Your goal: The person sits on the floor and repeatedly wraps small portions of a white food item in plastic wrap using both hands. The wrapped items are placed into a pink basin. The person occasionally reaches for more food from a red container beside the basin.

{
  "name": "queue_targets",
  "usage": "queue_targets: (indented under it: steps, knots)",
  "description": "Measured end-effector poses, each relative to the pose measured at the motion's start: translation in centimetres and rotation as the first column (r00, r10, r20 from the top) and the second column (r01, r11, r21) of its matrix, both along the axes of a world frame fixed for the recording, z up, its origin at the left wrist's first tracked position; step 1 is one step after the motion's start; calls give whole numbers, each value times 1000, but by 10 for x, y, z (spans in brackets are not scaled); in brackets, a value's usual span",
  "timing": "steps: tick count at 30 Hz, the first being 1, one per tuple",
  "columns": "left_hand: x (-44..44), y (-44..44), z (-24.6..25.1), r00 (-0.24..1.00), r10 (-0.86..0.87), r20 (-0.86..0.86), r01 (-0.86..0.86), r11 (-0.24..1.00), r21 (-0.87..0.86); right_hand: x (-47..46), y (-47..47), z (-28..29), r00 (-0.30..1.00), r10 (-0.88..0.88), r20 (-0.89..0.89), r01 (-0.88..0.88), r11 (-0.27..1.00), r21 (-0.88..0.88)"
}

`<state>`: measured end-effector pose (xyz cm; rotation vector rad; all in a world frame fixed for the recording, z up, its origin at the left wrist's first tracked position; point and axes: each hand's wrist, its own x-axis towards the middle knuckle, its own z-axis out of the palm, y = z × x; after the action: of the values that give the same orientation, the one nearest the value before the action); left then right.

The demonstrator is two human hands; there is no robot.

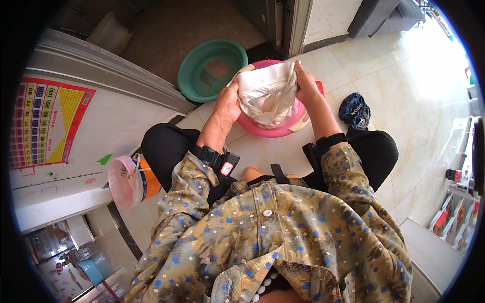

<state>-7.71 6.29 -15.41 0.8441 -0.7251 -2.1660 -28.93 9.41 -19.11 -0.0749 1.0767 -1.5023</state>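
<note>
A piece of white fabric [265, 85], perhaps a garment with a wide waistband, is stretched between my two hands. My left hand [229, 100] grips its left edge, while my right hand [305, 83] grips the right edge near the top corner. Directly beneath the cloth is a pink plastic basin [261, 131] with pale grips on its rim. The fabric sags toward the basin, and it hides most of the inside. What the basin holds cannot be made out clearly.
A green plastic basin [185, 77] sits beyond my left hand by the doorway. Dark blue bundled fabric [355, 111] lies on the tiled floor [382, 87] to the right. At my left knee stands a bucket with a pink liner [120, 181]. A number chart [53, 125] hangs on the wall.
</note>
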Motion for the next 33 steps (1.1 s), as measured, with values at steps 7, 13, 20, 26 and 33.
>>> queue_targets:
  steps: [7, 13, 20, 26, 33]
  knots:
    - [-1, 13, 7, 944, -167, 286, 243, 935, -257, 2, 0, 10, 998, 54, -34, -56, 997, -56]
    - [-3, 12, 12, 904, 73, 421, 43, 965, -260, 15, 3, 21, 899, 86, -429, -148, 983, -113]
    - [-4, 13, 15, 971, 124, 203, -41, 928, -371, 15, -1, 15, 871, -24, -491, 6, 999, -38]
    - [-1, 8, 14, 995, 95, -11, -95, 991, -90, 59, 13, 56, 921, -241, -307, 169, 955, -243]
    - [-6, 29, 14, 995, 9, -101, 1, 995, 101, 131, 23, 55, 105, -215, -971, -96, 969, -225]
